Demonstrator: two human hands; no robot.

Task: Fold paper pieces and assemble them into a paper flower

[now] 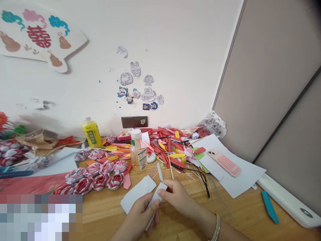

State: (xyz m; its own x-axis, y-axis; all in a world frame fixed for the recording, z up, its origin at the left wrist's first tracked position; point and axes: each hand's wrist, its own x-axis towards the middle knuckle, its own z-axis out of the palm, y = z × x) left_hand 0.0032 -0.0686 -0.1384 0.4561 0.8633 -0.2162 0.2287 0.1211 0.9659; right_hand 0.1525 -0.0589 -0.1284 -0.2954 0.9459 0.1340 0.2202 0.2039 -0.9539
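While the left hand (144, 208) pinches the lower part of the narrow white paper strip (154, 197) and the right hand (178, 197) its upper end, lower centre of the frame, keep the edges parallel. Apply even thumb pressure. Avoid disturbing the white rectangular paper (137, 192) on the brown wooden bench (100, 217).

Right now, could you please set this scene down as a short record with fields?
Left hand: holding a white strip
Right hand: holding the same strip near its upper end
Beside the hands: white paper
Left of the hands: rolled flowers
Further back: clear bottle, yellow bottle
Right: pink-cased phone on a white sheet
Wall: stickers
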